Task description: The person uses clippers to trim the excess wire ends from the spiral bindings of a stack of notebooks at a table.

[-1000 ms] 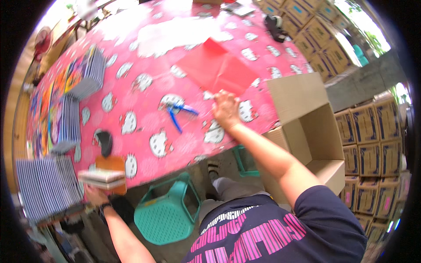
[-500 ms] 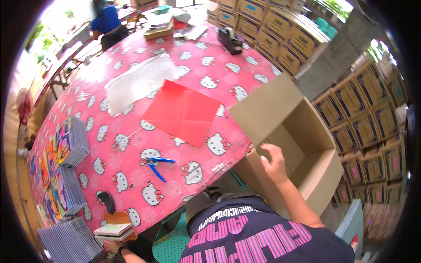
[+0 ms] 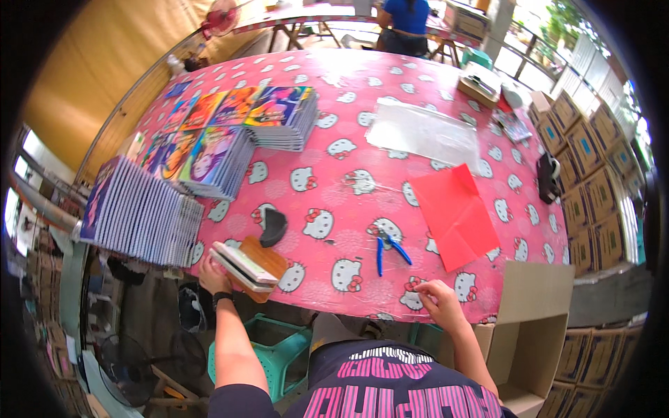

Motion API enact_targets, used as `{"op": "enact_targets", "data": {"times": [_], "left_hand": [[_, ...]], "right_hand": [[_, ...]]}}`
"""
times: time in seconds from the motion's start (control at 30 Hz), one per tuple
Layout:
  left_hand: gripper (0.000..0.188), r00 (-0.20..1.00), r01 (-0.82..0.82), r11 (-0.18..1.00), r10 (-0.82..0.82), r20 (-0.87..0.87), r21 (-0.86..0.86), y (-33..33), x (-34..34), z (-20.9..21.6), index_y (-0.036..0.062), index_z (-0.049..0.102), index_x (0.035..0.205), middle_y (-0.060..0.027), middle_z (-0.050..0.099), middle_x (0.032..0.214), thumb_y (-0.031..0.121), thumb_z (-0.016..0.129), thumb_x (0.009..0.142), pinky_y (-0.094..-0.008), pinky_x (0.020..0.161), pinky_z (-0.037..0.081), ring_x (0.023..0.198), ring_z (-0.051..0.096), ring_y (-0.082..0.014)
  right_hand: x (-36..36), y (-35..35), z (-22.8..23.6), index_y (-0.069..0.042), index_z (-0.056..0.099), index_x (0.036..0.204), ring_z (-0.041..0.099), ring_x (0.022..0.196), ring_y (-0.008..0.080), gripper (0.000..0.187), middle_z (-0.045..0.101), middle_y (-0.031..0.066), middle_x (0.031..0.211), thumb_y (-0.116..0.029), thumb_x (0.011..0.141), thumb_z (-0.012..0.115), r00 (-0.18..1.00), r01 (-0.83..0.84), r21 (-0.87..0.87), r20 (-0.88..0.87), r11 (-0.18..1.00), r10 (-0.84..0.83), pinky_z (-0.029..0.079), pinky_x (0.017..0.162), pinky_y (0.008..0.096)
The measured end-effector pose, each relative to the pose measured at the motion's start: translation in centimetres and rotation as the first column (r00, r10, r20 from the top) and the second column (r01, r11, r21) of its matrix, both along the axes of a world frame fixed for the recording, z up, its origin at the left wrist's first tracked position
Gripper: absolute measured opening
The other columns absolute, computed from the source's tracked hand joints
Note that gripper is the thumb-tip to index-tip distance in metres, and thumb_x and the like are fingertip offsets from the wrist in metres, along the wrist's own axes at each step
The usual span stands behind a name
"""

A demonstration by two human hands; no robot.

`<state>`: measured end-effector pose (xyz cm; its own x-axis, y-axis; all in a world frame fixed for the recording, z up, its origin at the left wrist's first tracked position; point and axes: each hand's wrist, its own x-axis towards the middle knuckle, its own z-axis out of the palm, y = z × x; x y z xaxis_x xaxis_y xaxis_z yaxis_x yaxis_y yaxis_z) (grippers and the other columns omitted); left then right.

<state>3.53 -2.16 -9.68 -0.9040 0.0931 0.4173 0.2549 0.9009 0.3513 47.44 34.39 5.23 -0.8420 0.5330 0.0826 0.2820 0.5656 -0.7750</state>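
My left hand [image 3: 214, 276] grips the edge of a small stack of white and dark flat pieces [image 3: 244, 267] at the table's near edge; some of its fingers are hidden. Under the stack is a brown wooden-looking board [image 3: 267, 259], with a dark grey curved object [image 3: 274, 228] just beyond it. My right hand [image 3: 442, 304] hovers by the near edge, fingers loosely bent and nothing in them. Beyond it lie blue-handled cutting pliers [image 3: 394, 252] and a creased red sheet [image 3: 456, 219]. An open cardboard box [image 3: 536, 292] stands to its right.
Piles of colourful spiral-bound notebooks [image 3: 223, 161] cover the table's left side. A clear plastic sheet [image 3: 421, 132] and a black tape dispenser [image 3: 548, 177] lie farther off. Closed cartons [image 3: 592, 202] are stacked at right. A green stool [image 3: 268, 355] stands below; another person [image 3: 404, 28] is at the back.
My view has swung left, bringing the notebook piles fully into sight. My right hand has moved from over the open box to the table's near edge. My left hand stays on the small stack.
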Motion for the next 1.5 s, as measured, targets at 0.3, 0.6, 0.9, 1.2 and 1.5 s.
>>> {"op": "enact_targets", "data": {"times": [0.3,0.6,0.9,1.2,1.5], "left_hand": [[0.058,0.896,0.35,0.876,-0.416,0.154,0.333,-1.8,-0.5,1.1,0.0078,0.043,0.132,-0.0141,0.044,0.134,0.021,0.062,0.08,-0.0437,0.106,0.028,0.127,0.038,-0.031],[0.094,0.436,0.318,0.488,-0.837,0.332,0.813,3.2,0.7,5.6,0.001,0.036,0.134,-0.0134,0.05,0.124,0.004,0.084,0.054,-0.0355,0.099,0.04,0.113,0.051,-0.0274],[0.077,0.645,0.663,0.641,-0.751,0.141,0.386,5.3,-0.5,2.7,0.0024,0.052,0.119,-0.0158,0.055,0.124,0.014,0.082,0.049,-0.0456,0.104,0.032,0.119,0.046,-0.0369],[0.077,0.65,0.494,0.675,-0.706,0.282,0.549,4.5,-1.7,1.7,-0.0005,0.051,0.121,-0.0168,0.056,0.113,0.014,0.084,0.053,-0.0376,0.091,0.043,0.105,0.054,-0.0311],[0.062,0.596,0.59,0.496,-0.8,0.07,0.637,7.5,0.4,3.3,-0.0025,0.049,0.122,-0.0125,0.052,0.118,0.004,0.074,0.066,-0.0358,0.094,0.041,0.11,0.049,-0.0234]], "right_hand": [[-11.5,8.6,-6.9,-0.006,0.051,0.124,0.039,0.123,0.0369,0.057,0.049,0.0197,0.129,-0.028,0.075,0.071,0.827,0.476,0.557,-0.02,0.68,-0.562,0.032,0.103,0.0442],[-12.7,12.4,-4.6,-0.017,0.033,0.14,0.023,0.135,0.0347,0.08,0.028,0.0139,0.147,-0.041,0.074,0.072,0.463,0.701,0.448,0.306,0.555,-0.832,0.029,0.101,0.0609],[0.9,24.9,-7.6,-0.012,0.031,0.14,0.028,0.134,0.0329,0.103,0.034,0.0122,0.144,-0.046,0.059,0.083,0.249,0.823,0.384,0.417,0.418,-0.874,0.029,0.104,0.0595],[2.1,28.2,-7.7,-0.007,0.043,0.132,0.044,0.125,0.0354,0.104,0.05,0.0148,0.134,-0.049,0.048,0.088,0.3,0.724,0.269,0.706,0.635,-0.642,0.036,0.103,0.0539],[2.7,18.6,-10.2,0.0,0.066,0.091,0.066,0.087,0.0298,0.027,0.066,0.0213,0.093,-0.011,0.066,0.067,0.521,0.821,0.13,0.231,0.556,-0.822,0.054,0.073,0.0394]]}}
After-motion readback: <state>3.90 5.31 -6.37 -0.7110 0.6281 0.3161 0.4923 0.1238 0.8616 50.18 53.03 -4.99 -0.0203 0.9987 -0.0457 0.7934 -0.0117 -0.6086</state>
